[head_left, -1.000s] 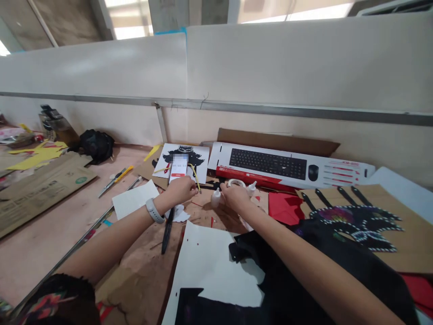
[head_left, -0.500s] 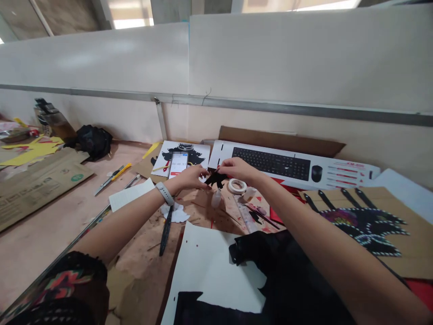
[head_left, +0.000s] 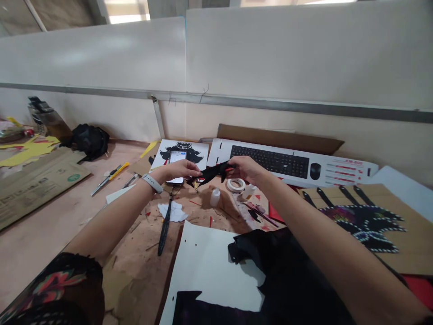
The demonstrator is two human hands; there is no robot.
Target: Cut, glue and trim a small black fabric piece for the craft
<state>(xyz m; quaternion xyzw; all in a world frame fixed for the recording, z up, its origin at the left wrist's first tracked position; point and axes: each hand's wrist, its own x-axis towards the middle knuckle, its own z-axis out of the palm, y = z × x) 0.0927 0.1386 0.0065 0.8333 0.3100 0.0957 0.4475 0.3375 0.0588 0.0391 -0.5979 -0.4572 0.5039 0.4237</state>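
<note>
A pale partition wall runs behind a scuffed, pinkish-brown worktable point(head_left: 50, 234) littered with scraps. Above its middle, both hands hold a black paper cutout point(head_left: 210, 172) off the surface: the left hand point(head_left: 179, 170) pinches its nearer, lower end and the right hand point(head_left: 244, 167) grips its farther, upper end. The cutout is thin, matte and jagged along its edges; its long axis runs left to right, tilted slightly upward toward the right hand. Just below it stand a small white squeeze bottle point(head_left: 214, 197) and a roll of white tape point(head_left: 236, 184). A phone point(head_left: 177, 159) lies behind the left hand, and a boxed keyboard point(head_left: 270, 161) sits behind the right. A glossy white sheet point(head_left: 206, 266) lies nearest the camera.
</note>
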